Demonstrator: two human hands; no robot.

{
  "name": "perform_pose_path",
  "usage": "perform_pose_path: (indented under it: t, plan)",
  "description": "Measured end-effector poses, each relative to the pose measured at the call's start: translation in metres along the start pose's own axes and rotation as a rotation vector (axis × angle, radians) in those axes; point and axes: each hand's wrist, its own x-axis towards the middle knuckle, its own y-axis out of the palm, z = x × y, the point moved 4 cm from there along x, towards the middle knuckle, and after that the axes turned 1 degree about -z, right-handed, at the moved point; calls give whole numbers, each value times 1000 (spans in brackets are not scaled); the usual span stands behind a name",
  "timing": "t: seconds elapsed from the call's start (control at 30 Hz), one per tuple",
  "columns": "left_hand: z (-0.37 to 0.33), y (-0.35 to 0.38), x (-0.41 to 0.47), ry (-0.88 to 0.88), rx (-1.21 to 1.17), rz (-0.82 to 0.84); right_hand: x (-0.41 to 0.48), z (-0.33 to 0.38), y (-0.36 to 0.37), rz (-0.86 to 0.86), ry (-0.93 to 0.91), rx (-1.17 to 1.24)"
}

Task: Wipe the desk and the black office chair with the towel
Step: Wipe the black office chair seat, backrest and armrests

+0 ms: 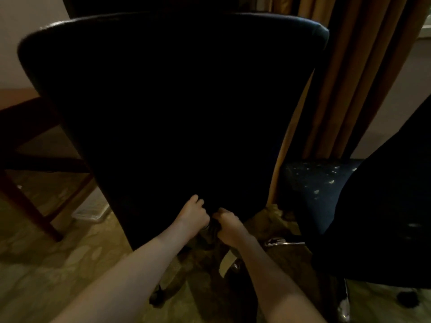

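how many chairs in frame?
2. The black office chair fills the centre, its back toward the camera. A second chair with a speckled blue seat stands at the right, partly cropped. Others may be hidden behind the first.

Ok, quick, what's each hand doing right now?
Left hand: closed, gripping a dark bunched cloth, probably the towel.
Right hand: closed on the same cloth.

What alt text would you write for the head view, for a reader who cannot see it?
The left hand and right hand curl side by side around a dark bundle, perhaps the towel, at the lower back edge of the black office chair. Behind it on the right hang brown curtains.
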Motion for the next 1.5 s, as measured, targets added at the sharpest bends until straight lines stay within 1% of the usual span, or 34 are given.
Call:
perform_pose_path:
  t: [0.03, 0.1, 0.2, 0.27, 0.33, 0.4, 0.47, 0.6, 0.7, 0.8, 0.87, 0.97, 1.03, 1.1, 1.17, 1.2, 1.23, 1.3, 1.37, 1.43, 1.47, 1.5]
  plan:
    - [-1, -5, 2, -2, -7, -27, -1, -7, -7, -45, 8, 5]
    - [6, -27, 12, -9, -29, -123, -6, -27, -30, -163, 64, 100]
    - [24, -81, 30, -53, -49, -291, -24, -63, -78, -498, 202, 233]
    - [39, -111, 40, -97, -75, -371, -40, -84, -105, -720, 322, 331]
    - [57, -122, 46, -125, -89, -403, -51, -100, -127, -845, 429, 413]
    - [72, -116, 46, -126, -51, -421, -56, -109, -144, -921, 488, 430]
    - [78, -107, 44, -103, -51, -435, -60, -112, -153, -956, 516, 424]
    - [81, -100, 36, -89, -90, -481, -72, -105, -157, -957, 509, 387]
    - [86, -90, 28, -84, -83, -501, -83, -98, -158, -947, 425, 273]
    - [88, -81, 17, -90, -98, -484, -90, -92, -165, -977, 298, 153]
    - [90, -73, 8, -100, -99, -579, -89, -86, -173, -1010, 240, 140]
    - [98, -50, -6, -102, -47, -663, -82, -73, -179, -1061, 212, 171]
    - [102, -38, -20, -129, -12, -621, -79, -62, -177, -1089, 196, 180]
    - [106, -25, -33, -144, 81, -578, -78, -51, -173, -1102, 157, 177]
    - [110, -7, -47, -197, 87, -469, -82, -40, -174, -1133, 99, 156]
    - [111, -2, -54, -229, 98, -453, -84, -36, -177, -1154, 78, 144]
    - [111, -4, -61, -249, 125, -499, -86, -33, -180, -1173, 70, 135]
    - [105, 3, -62, -187, 91, -595, -85, -25, -184, -1198, 64, 90]
    - [101, -13, -61, -153, 100, -692, -82, -16, -180, -1199, 67, 25]
    - [101, -34, -57, -120, 68, -766, -76, -9, -169, -1127, 95, 54]
    - [101, -42, -53, -92, 36, -764, -72, -5, -161, -1074, 121, 99]
    - [99, -44, -48, -79, 38, -755, -70, 1, -153, -1057, 135, 129]
